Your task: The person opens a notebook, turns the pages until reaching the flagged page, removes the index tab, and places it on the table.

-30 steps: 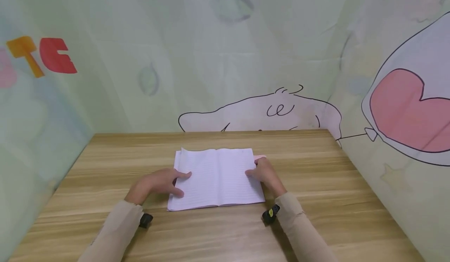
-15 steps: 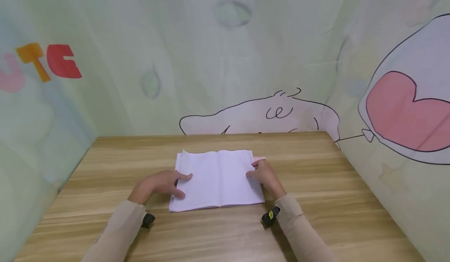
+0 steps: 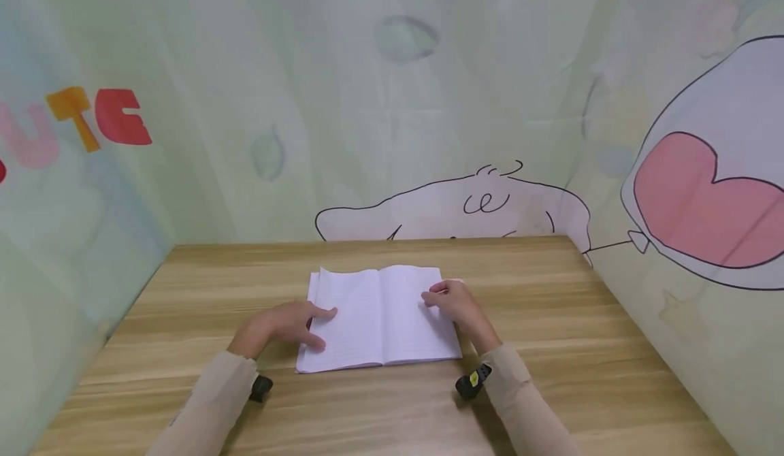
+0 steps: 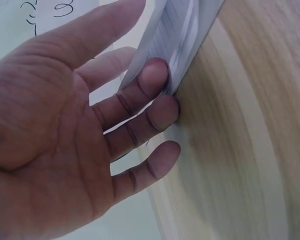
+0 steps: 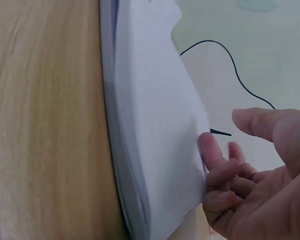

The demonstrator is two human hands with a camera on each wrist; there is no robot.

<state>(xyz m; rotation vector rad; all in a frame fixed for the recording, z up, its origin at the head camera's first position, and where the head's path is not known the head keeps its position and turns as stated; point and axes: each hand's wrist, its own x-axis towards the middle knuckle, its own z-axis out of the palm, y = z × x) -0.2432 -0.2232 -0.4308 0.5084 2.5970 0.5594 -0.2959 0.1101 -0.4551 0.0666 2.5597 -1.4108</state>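
Note:
An open notebook [image 3: 355,327] with lined white pages lies flat on the table, its fold near the middle. My left hand [image 3: 288,322] rests at its left side, thumb and index finger spread over the page. In the left wrist view the relaxed fingers [image 4: 157,117] reach the edges of several raised sheets [image 4: 162,37]. At the right page's outer edge is my right hand [image 3: 456,304]. Seen from the right wrist, its thumb [image 5: 255,122] stands apart from the page [image 5: 165,125], while a fingertip touches the edge and the other fingers bend loosely.
The wooden table [image 3: 539,320] extends around the notebook. Printed cloth walls [image 3: 343,136] stand behind it and on both sides. A bit of pink [image 3: 461,281] shows beside the right hand. Black wrist devices [image 3: 470,384] sit at both cuffs.
My right thumb has lifted off the right page, and that hand has shifted slightly left. The left hand keeps its place on the notebook. The head view has tilted up a little.

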